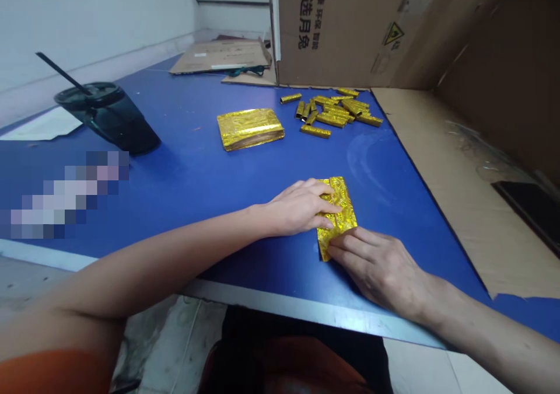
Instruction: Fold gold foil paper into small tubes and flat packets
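The tabletop point(188, 172) is smooth and blue. The left hand point(297, 208), fingers slightly spread, lies across a gold foil sheet point(344, 200); the right hand point(380, 261), fingers bunched, contacts its near end, grip not determinable. A glossy rectangular foil stack point(247, 123) sits beyond. The textured sheet's long axis runs away from the person, far end slightly left. Narrow folded foil strips point(332, 118) lie farther back.

Head view, forward and down over the hands point(297, 208), seemingly close.
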A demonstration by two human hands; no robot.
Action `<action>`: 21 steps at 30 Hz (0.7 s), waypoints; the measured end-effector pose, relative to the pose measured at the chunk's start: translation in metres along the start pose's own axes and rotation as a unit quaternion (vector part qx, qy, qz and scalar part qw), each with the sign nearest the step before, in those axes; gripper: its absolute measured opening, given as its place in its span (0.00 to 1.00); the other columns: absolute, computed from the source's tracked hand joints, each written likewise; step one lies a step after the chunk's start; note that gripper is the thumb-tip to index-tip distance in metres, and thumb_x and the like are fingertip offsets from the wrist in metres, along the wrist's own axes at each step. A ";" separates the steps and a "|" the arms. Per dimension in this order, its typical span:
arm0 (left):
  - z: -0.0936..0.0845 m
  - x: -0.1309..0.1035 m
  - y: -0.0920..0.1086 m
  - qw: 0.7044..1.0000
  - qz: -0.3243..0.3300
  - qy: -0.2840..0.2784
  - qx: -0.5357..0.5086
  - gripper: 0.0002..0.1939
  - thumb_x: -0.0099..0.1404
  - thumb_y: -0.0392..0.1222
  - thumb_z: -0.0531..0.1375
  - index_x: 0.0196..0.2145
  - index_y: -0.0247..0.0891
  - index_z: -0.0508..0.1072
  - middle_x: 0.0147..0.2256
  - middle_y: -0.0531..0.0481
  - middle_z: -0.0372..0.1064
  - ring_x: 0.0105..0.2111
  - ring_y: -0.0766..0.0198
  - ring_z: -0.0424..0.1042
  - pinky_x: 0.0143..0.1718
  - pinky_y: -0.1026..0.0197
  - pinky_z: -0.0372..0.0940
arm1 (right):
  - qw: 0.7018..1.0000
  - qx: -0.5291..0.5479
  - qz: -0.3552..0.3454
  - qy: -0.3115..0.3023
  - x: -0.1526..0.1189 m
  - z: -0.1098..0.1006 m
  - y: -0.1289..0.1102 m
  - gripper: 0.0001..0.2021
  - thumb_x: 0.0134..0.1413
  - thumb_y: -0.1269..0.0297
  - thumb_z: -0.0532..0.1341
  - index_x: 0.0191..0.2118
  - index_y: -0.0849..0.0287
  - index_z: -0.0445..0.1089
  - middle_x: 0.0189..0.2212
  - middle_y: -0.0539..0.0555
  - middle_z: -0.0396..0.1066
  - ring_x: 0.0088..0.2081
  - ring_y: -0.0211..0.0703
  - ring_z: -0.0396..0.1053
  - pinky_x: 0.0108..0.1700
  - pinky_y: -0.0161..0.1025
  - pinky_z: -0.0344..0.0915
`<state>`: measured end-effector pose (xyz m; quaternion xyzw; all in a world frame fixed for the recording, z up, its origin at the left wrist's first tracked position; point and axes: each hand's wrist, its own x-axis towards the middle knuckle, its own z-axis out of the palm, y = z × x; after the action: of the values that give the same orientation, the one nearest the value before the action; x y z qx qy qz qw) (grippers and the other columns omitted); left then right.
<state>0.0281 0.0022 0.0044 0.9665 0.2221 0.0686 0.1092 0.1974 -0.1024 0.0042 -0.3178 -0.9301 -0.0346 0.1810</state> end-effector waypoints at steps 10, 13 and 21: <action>0.005 0.008 -0.027 0.996 -0.067 0.042 0.036 0.17 0.64 0.51 0.49 0.50 0.56 0.63 0.54 0.49 0.54 0.52 0.57 0.54 0.50 0.52 0.50 | 1.000 0.005 0.013 -0.014 0.002 -0.002 0.000 0.13 0.54 0.75 0.49 0.36 0.64 0.71 0.29 0.56 0.73 0.33 0.40 0.68 0.33 0.36 0.68; 0.004 0.012 -0.032 0.991 -0.104 0.055 0.064 0.17 0.64 0.50 0.48 0.50 0.53 0.64 0.53 0.47 0.56 0.51 0.55 0.55 0.49 0.50 0.52 | 1.000 0.014 0.018 -0.015 0.002 -0.002 0.000 0.13 0.54 0.75 0.49 0.36 0.63 0.71 0.30 0.56 0.73 0.33 0.41 0.68 0.34 0.37 0.68; -0.008 0.000 0.001 0.990 0.082 0.103 0.046 0.15 0.62 0.32 0.49 0.45 0.36 0.69 0.42 0.46 0.65 0.42 0.63 0.62 0.43 0.62 0.59 | 0.999 0.025 0.022 -0.019 0.003 -0.002 0.000 0.13 0.53 0.75 0.49 0.36 0.63 0.71 0.30 0.56 0.73 0.34 0.41 0.68 0.35 0.37 0.68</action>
<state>0.0267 0.0029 0.0127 0.9732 0.1552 0.1659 0.0352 0.1957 -0.1011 0.0075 -0.3342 -0.9268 -0.0015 0.1715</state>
